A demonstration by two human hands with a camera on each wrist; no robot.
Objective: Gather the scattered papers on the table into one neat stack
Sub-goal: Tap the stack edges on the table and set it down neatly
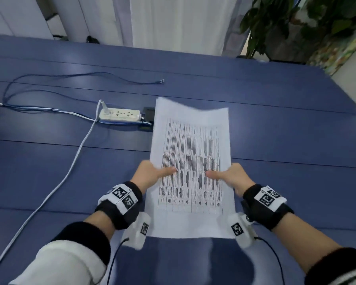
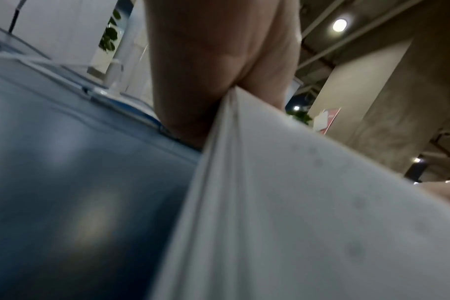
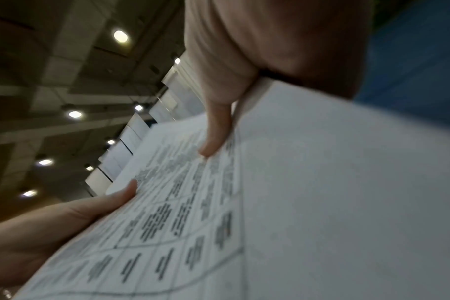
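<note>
Head view: both hands, left (image 1: 152, 175) at 9 and right (image 1: 229, 175) at 3, pinch the papers (image 1: 190, 161); tap edges square on the bench (image 1: 49, 171).

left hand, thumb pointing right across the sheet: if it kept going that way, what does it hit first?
Likely the right hand's thumb. The left hand points across the papers at it, tip facing tip with a gap between.

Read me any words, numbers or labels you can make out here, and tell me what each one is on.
None can be read.
Stack of papers: a printed table, text too blurred to read.
Wrist bands: black-and-white square marker patterns, no letters.
Power strip: no legible marking.
Red and white sign in the left wrist view: too blurred.
</note>
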